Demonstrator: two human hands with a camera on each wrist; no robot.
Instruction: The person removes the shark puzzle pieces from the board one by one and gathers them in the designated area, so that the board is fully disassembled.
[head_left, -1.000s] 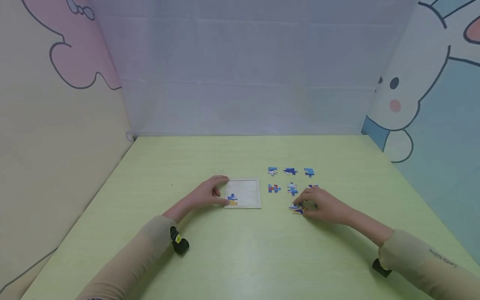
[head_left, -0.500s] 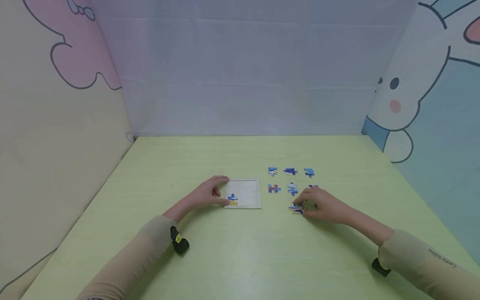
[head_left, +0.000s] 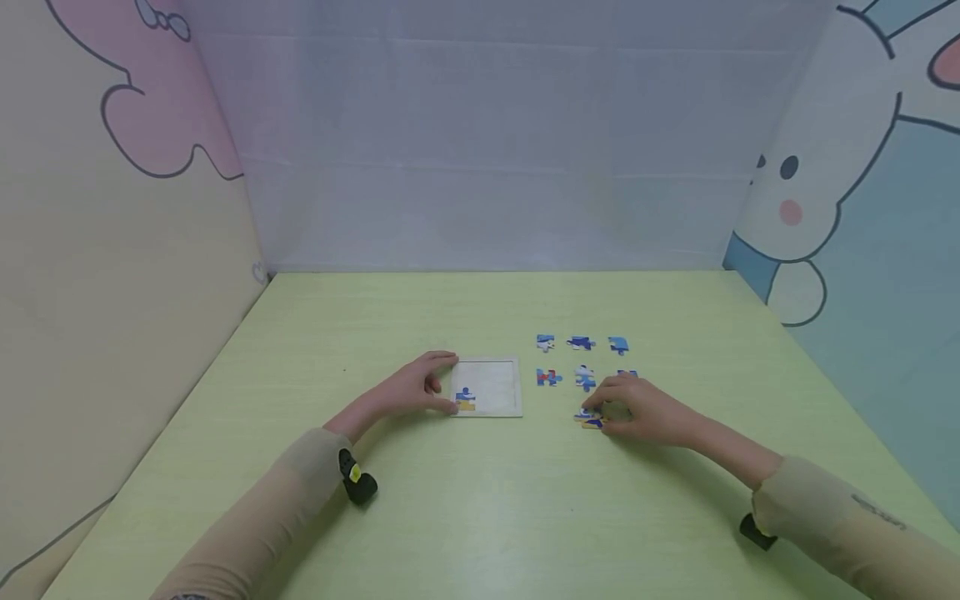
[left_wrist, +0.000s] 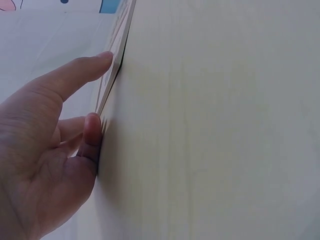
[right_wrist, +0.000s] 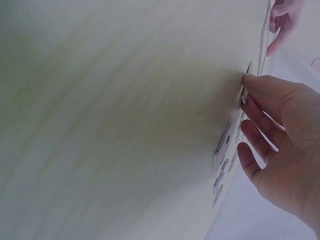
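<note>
A white square puzzle tray lies on the table, with a blue-and-yellow puzzle piece in its near left corner. My left hand holds the tray's left side, thumb at the near corner and forefinger at the far one. In the left wrist view the thumb lies against the tray's edge. Right of the tray, my right hand pinches a blue, white and yellow puzzle piece between thumb and forefinger. The right wrist view shows this piece tilted at the fingertips; the other fingers are loosely bent.
Several loose puzzle pieces lie in rows beyond the right hand, among them a red-and-blue piece, a light blue piece and a dark blue piece. One piece is partly hidden by the hand. Walls stand behind and beside the table.
My right hand has shifted slightly left, and the pinched puzzle piece has moved with it. The left hand and the tray stay in place.
</note>
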